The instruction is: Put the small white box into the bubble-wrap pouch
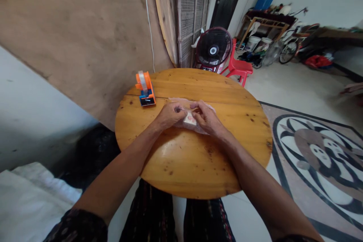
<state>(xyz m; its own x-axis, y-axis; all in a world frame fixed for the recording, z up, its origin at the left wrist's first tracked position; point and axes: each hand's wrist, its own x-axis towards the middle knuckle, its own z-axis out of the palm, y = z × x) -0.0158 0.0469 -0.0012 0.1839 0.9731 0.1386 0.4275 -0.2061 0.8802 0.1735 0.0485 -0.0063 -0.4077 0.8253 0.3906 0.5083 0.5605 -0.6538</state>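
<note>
A small white box with a red mark (190, 118) lies on the round wooden table (187, 166), on a sheet of clear plastic wrap (202, 128) that looks like bubble wrap. My left hand (171, 115) is closed at the left end of the box, with its thumb and fingers pinching the wrap. From the other side, my right hand (208, 118) curls over the right end of the box, its fingers closed on the wrap too. Parts of the wrap are hidden under both hands.
An orange and blue tape dispenser (146, 90) with a roll of tape stands at the table's back left. Beyond the far edge are a dark red fan (214, 49) and a red plastic chair (239, 66). A brown board (85, 38) leans on the left.
</note>
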